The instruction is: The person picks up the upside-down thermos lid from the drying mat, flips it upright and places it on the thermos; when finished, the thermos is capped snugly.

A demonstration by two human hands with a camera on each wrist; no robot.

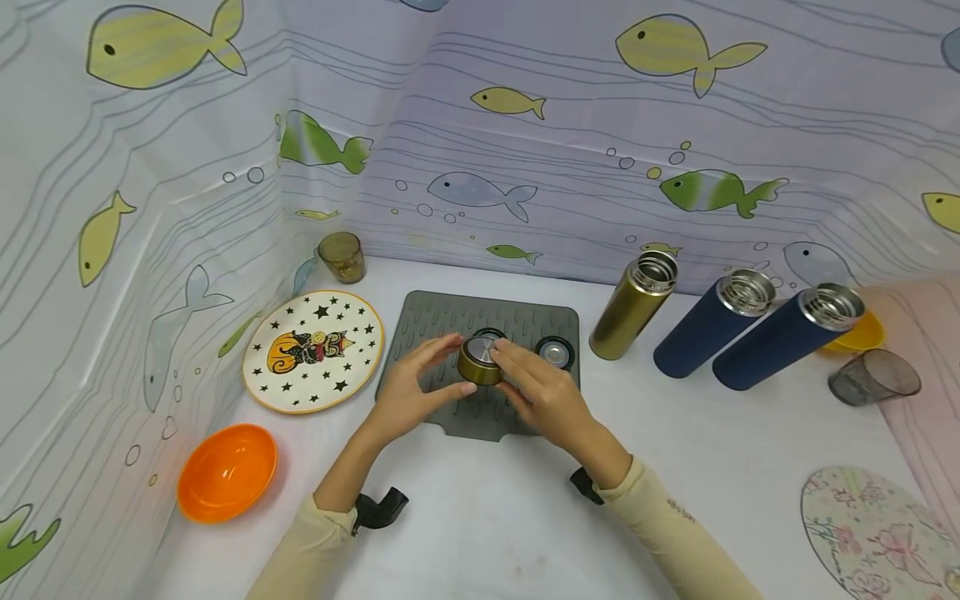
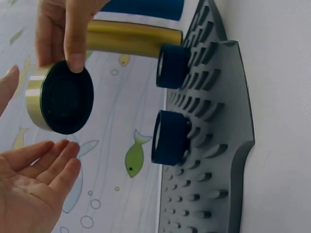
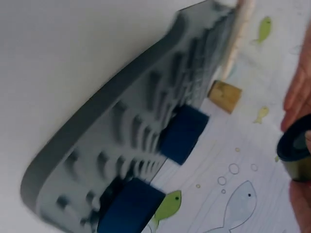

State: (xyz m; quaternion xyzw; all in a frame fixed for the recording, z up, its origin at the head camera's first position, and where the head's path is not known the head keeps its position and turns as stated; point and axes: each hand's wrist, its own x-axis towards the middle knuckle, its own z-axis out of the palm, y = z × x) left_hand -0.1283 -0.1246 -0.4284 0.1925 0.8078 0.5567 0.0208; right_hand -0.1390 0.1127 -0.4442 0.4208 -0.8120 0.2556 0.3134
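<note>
My right hand point(image 1: 546, 392) pinches a gold bottle lid point(image 1: 478, 364) by its rim, above the grey drying mat point(image 1: 420, 312). The lid's dark hollow underside point(image 2: 67, 99) shows in the left wrist view. Beside the lid, my left hand point(image 1: 405, 387) has its fingers relaxed and spread, apart from it in the left wrist view. Two blue lids stand on the mat: a blue lid point(image 2: 170, 138) partly hidden behind the gold one in the head view, and another blue lid point(image 2: 173, 66) to its right. An uncapped gold bottle point(image 1: 632, 312) stands right of the mat.
Two uncapped blue bottles point(image 1: 705, 325) point(image 1: 783, 342) stand farther right, by a grey tumbler point(image 1: 873, 377) and a yellow bowl point(image 1: 862, 332). Leftward are a patterned plate point(image 1: 352, 333), an orange bowl point(image 1: 228, 471) and a brown tumbler point(image 1: 342, 257). A floral round mat point(image 1: 873, 525) lies front right.
</note>
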